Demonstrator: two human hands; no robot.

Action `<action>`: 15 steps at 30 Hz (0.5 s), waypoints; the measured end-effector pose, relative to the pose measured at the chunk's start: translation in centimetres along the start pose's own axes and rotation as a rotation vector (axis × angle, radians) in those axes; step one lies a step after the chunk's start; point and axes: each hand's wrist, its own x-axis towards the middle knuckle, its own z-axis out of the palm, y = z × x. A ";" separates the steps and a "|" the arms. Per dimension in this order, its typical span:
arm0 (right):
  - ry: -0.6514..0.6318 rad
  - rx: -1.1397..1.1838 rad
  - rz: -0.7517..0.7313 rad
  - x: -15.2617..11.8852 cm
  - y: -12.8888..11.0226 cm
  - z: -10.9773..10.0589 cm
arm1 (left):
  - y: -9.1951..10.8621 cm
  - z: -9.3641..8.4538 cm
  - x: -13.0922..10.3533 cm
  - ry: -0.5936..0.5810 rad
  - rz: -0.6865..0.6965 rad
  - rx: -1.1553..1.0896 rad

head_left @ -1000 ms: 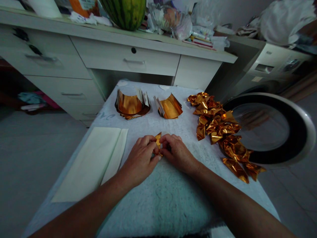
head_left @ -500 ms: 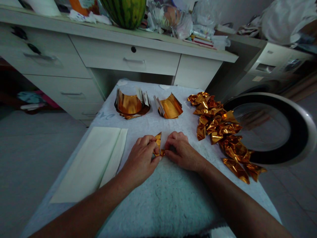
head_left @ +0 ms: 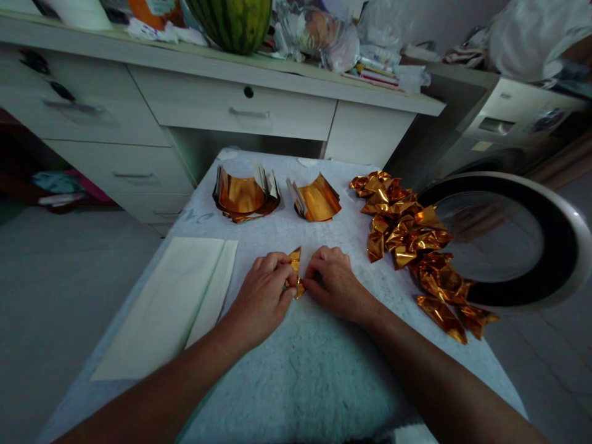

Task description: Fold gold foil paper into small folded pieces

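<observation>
Between my hands, a small piece of folded gold foil (head_left: 296, 259) stands over the cloth-covered table (head_left: 296, 370). My left hand (head_left: 266, 293) is closed on its left side, fingers curled over part of it. The fingers of my right hand (head_left: 335, 280) are curled, with thumb and fingertips at the foil's lower right edge. Beyond my hands lie two curved stacks of gold foil sheets, a larger one (head_left: 243, 194) at left and a smaller one (head_left: 320, 198) at right. A heap of folded gold foil pieces (head_left: 402, 231) runs along the table's right side.
Pale folded paper (head_left: 161, 302) lies on the table's left side. A white drawer cabinet (head_left: 259, 114) stands behind, with a watermelon (head_left: 234, 21) and plastic bags on top. An open round washing-machine door (head_left: 504, 237) is close to the table's right edge.
The lower tip of the foil between my hands now points further down and shows more. My left thumb has drawn back slightly to the left, and my right fingertips have shifted a little.
</observation>
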 end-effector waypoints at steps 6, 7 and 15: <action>0.006 -0.017 0.016 0.0 -0.2 0.2 | -0.1 0.1 -0.1 0.005 -0.006 0.006; 0.010 -0.016 0.020 0.0 -0.2 0.2 | -0.1 0.2 -0.1 0.006 -0.009 0.006; 0.001 -0.023 0.038 0.0 -0.4 0.0 | 0.0 0.4 0.0 0.025 -0.012 0.012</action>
